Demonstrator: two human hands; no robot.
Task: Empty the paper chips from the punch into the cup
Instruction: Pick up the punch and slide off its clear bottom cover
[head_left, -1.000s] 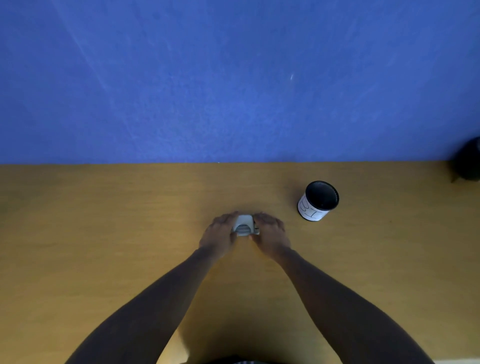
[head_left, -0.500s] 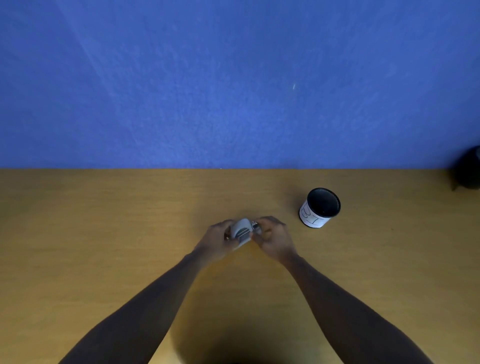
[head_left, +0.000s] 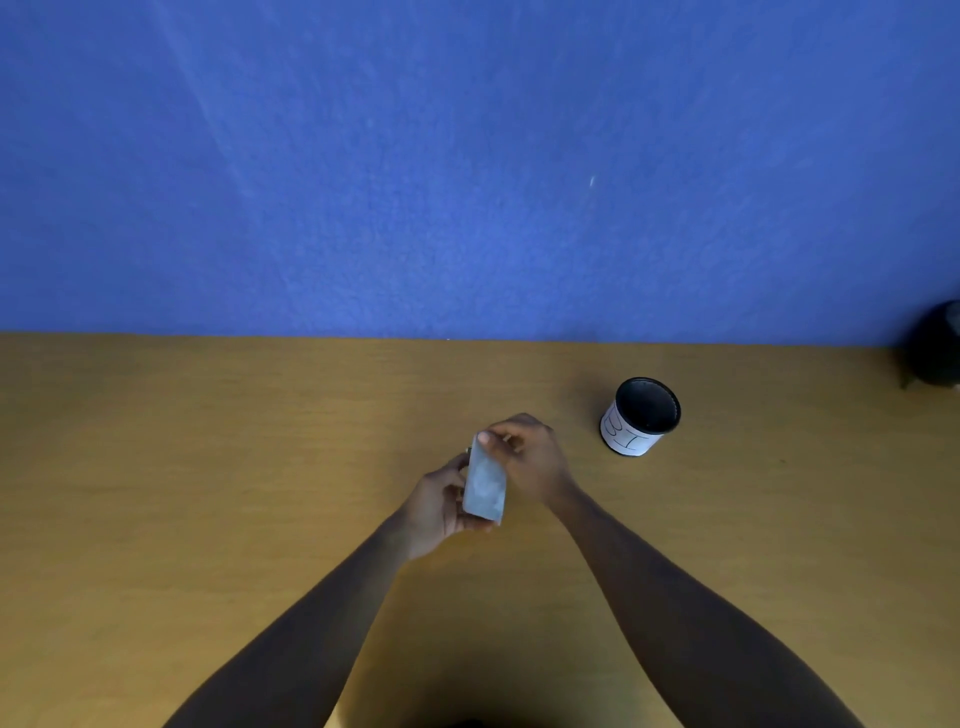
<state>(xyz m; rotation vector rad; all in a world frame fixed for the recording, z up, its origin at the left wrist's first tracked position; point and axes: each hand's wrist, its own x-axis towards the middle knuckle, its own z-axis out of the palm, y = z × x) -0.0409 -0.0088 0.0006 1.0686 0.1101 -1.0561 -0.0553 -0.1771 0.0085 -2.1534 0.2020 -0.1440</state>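
Observation:
The small grey punch (head_left: 484, 488) is lifted off the wooden table and turned so its flat pale underside faces me. My left hand (head_left: 439, 512) cups it from the left and below. My right hand (head_left: 530, 457) pinches its upper end with thumb and fingertips. The cup (head_left: 641, 418), black inside with a white label marked in pen, stands upright on the table to the right of my hands, apart from them. No paper chips are visible.
The wooden table (head_left: 208, 493) runs back to a blue wall (head_left: 467, 182). A dark rounded object (head_left: 935, 348) sits at the far right edge against the wall.
The punch has come up off the table and been rotated from top-up to underside-up. Both hands have risen with it and shifted slightly toward me.

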